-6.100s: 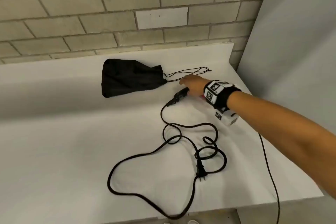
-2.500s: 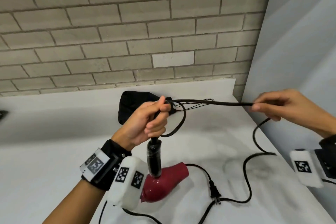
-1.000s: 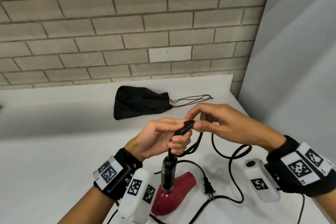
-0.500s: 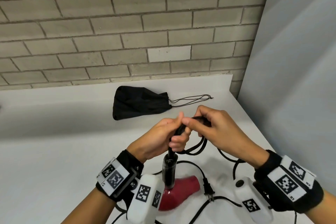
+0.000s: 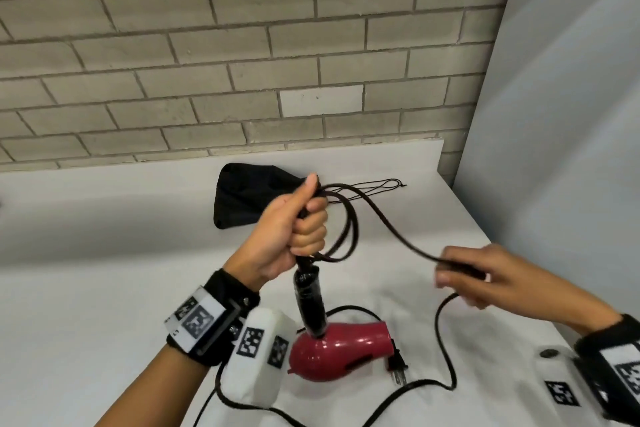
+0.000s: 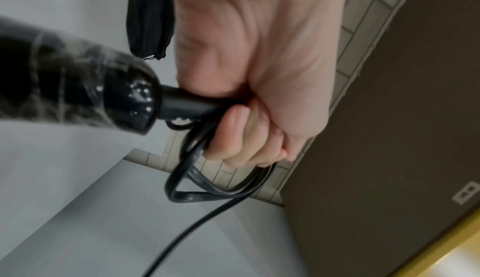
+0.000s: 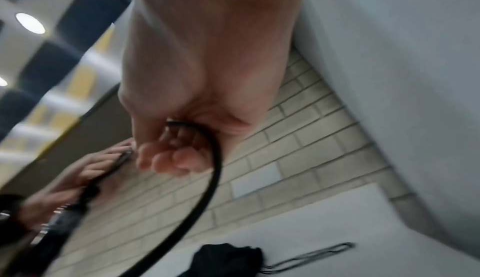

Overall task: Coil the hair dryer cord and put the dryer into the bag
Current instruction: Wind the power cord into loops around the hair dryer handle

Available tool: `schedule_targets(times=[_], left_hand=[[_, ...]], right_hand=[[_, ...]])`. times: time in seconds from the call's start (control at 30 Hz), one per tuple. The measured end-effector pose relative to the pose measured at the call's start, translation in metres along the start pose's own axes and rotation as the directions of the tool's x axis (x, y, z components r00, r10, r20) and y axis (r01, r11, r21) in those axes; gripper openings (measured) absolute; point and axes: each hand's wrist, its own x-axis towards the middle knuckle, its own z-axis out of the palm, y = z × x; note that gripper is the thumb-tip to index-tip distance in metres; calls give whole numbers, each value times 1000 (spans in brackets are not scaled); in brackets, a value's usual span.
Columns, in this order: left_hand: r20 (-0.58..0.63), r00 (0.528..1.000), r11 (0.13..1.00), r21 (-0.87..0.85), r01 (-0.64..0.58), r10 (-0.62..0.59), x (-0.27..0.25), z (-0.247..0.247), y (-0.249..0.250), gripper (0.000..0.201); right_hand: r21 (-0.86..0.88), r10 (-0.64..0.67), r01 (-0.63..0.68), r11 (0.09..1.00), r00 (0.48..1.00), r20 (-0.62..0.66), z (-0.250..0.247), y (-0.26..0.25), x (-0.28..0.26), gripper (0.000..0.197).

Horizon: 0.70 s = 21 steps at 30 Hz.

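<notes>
A red hair dryer hangs by its black handle just above the white table. My left hand grips the cord where it leaves the handle, with two loops of black cord gathered in the fist. In the left wrist view the fingers wrap those loops. My right hand pinches the cord further along, out to the right, and the cord curves away below the fingers. The plug lies on the table by the dryer. A black drawstring bag lies behind.
A brick wall backs the white table. A grey panel rises on the right. The bag's drawstrings trail right toward the corner. Loose cord snakes over the table's front right.
My right hand has left the left fist and slid out along the cord to the right and down. The left hand has risen a little, with one more loop in it.
</notes>
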Motion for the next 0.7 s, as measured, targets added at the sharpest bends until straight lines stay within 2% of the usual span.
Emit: schedule_targets(times=[0.07, 0.17, 0.23, 0.33, 0.4, 0.5, 0.6, 0.67, 0.7], left_hand=[[-13, 1000, 1000, 24, -16, 16, -1, -5, 6, 39], [0, 1000, 995, 97, -16, 16, -2, -3, 4, 38], [-2, 1000, 989, 149, -8, 8, -3, -6, 5, 39], [-7, 1000, 957, 291, -21, 24, -7, -11, 10, 37], [-24, 997, 928, 369, -59, 73, -7, -10, 24, 39], [-190, 959, 933, 332, -137, 208, -10, -19, 72, 41], [-276, 898, 912, 327, -247, 342, -28, -40, 128, 47], [-266, 886, 889, 371, -270, 380, -34, -48, 140, 46], [-262, 886, 880, 396, -263, 383, -34, -49, 138, 45]], right_hand=[[-32, -28, 22, 999, 984, -178, -12, 16, -16, 43], [76, 8, 19, 997, 940, -342, -17, 32, -28, 57], [86, 38, -7, 996, 930, -365, -15, 36, -32, 60], [-58, 16, -41, 997, 926, -377, -20, 30, -38, 56], [-166, 31, -91, 982, 943, -332, -33, 19, -36, 55], [-306, 87, -177, 935, 954, -285, -54, 24, -38, 54], [-402, 140, -308, 862, 908, -395, -72, 57, -54, 42], [-369, 260, -450, 813, 848, -461, -90, 94, -70, 36], [-381, 330, -534, 755, 811, -484, -101, 128, -82, 34]])
